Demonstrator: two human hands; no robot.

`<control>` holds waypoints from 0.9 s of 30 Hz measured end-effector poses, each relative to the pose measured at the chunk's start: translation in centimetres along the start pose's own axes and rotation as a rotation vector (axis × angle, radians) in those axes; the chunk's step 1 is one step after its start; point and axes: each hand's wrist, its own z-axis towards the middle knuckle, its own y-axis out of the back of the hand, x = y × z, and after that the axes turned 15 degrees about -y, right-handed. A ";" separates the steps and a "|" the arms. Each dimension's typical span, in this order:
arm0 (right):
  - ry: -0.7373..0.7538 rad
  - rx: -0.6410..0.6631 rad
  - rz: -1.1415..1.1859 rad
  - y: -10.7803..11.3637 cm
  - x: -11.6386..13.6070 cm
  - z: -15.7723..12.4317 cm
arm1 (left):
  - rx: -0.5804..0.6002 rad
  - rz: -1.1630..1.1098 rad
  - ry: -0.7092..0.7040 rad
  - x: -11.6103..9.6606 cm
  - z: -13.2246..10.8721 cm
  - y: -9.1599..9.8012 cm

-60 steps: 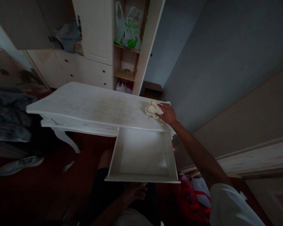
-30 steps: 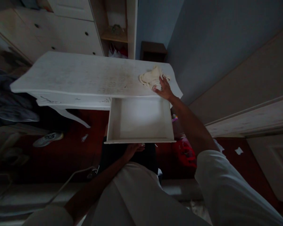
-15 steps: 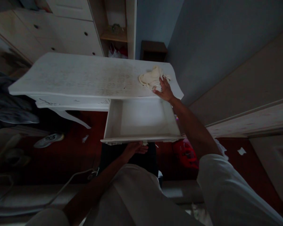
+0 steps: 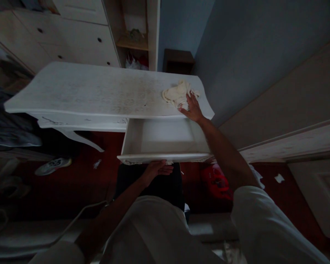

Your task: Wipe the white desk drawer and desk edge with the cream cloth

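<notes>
A white table with dark smudges on its top stands in front of me. Its drawer is pulled out, with nothing seen inside. My left hand is at the drawer's front panel, near the small handle, its fingers extended and touching the lower front. On the right end of the tabletop lies a crumpled cream cloth. My right hand rests with spread fingers on the cloth's right side and the table's front edge.
A shoe lies on the red floor at left, near grey clothing. A red bag sits right of my legs. White cabinets and a small brown box stand behind the table.
The drawer has slid partway inward, towards the table, with my left hand following at its front. My right hand has stayed by the cloth.
</notes>
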 end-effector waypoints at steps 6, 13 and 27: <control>-0.009 0.002 0.007 0.2 0.3 -0.3 | -0.027 0.013 -0.013 0.0 2.0 1.1; -0.028 -0.010 0.026 0.3 0.8 -0.7 | -0.088 -0.030 -0.040 -0.7 4.9 1.8; -0.031 -0.028 0.074 0.1 1.0 -1.1 | -0.213 -0.150 -0.103 -2.6 11.5 2.1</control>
